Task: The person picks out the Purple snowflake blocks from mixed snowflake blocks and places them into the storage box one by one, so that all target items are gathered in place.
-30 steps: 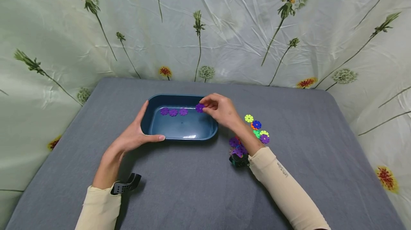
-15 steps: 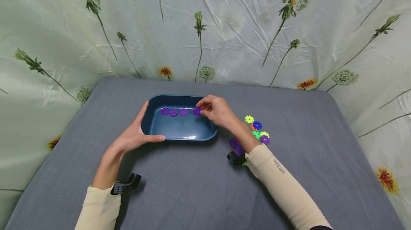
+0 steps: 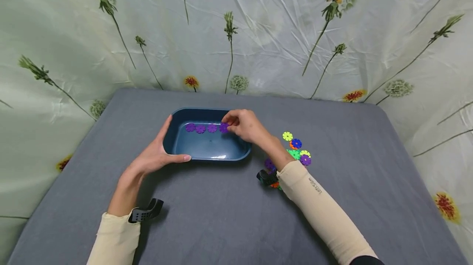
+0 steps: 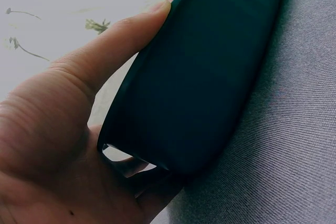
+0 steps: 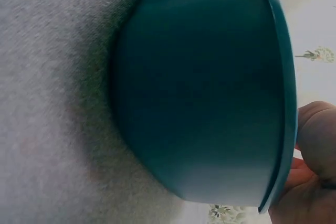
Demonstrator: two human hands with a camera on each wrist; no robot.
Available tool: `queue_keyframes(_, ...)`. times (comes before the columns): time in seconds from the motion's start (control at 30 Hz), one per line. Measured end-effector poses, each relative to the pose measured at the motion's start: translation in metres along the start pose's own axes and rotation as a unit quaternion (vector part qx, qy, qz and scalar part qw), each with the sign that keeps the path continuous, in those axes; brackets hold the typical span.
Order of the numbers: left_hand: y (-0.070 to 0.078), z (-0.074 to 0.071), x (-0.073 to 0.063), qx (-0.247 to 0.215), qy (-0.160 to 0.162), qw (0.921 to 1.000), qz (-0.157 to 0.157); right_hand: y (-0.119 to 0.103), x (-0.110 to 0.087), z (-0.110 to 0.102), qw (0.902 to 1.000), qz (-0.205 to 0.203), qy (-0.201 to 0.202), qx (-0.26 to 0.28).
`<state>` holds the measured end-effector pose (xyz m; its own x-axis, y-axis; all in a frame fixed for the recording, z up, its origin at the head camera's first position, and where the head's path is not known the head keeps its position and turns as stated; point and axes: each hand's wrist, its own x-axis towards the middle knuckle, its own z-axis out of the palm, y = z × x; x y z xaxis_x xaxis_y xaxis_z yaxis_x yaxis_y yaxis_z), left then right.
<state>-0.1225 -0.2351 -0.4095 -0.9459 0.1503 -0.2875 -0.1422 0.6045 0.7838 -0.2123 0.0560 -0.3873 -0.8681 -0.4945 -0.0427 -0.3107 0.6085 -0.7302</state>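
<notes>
A blue plastic basin (image 3: 207, 146) stands on the grey cloth. My left hand (image 3: 153, 155) holds its left end, thumb on the front rim and fingers round the outer wall. In the left wrist view the thumb (image 4: 123, 38) lies along the rim. My right hand (image 3: 246, 126) reaches over the right end and pinches a purple snowflake disc (image 3: 223, 128) inside the basin. To its left, three purple snowflake discs (image 3: 200, 129) lie in a row along the back of the floor. The right wrist view has the basin wall (image 5: 205, 93) hiding the fingertips.
Right of the basin lies a loose group of snowflake discs: yellow (image 3: 287, 136), blue (image 3: 296, 144), green (image 3: 294, 154) and purple (image 3: 305, 160). The right forearm and wrist strap (image 3: 267, 177) cover part of it. A flowered curtain (image 3: 273, 31) hangs behind the table.
The right hand has moved left with the purple snowflake disc, bringing it closer to the row of three. The left hand and the basin have stayed in place.
</notes>
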Motion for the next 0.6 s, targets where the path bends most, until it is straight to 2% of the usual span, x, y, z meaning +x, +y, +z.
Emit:
queue_keyframes(0.3,0.003,0.0,0.002,-0.001,0.003,0.9999,-0.011,-0.006,0.01,0.001,0.9986,0.034,-0.036,-0.016)
queue_keyframes(0.6,0.003,0.001,0.002,0.004,0.005,0.9999,-0.015,-0.007,0.016,0.01,0.9962,0.051,-0.012,-0.069)
